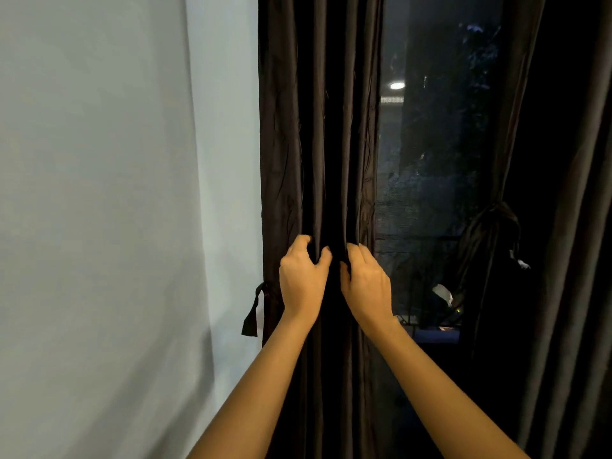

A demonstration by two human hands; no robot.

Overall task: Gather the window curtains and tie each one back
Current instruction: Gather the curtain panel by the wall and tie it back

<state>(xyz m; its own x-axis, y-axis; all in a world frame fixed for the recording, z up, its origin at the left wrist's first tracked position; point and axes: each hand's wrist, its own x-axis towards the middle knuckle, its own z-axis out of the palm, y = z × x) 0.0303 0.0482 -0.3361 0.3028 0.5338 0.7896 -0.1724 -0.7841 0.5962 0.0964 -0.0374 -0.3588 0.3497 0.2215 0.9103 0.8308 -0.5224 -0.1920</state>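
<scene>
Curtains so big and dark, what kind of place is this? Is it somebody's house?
Probably a room in a home, at night: a long dark curtain hangs beside a plain pale wall, the window shows blackness, and a second curtain is already tied back.

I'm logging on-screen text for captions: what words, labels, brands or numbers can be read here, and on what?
None can be read.
The white tag hanging by the tied-back right curtain: too small and blurred to show any print.
The left curtain gripped by the left hand and right hand, its loose tie strap and the wall: no text.
</scene>
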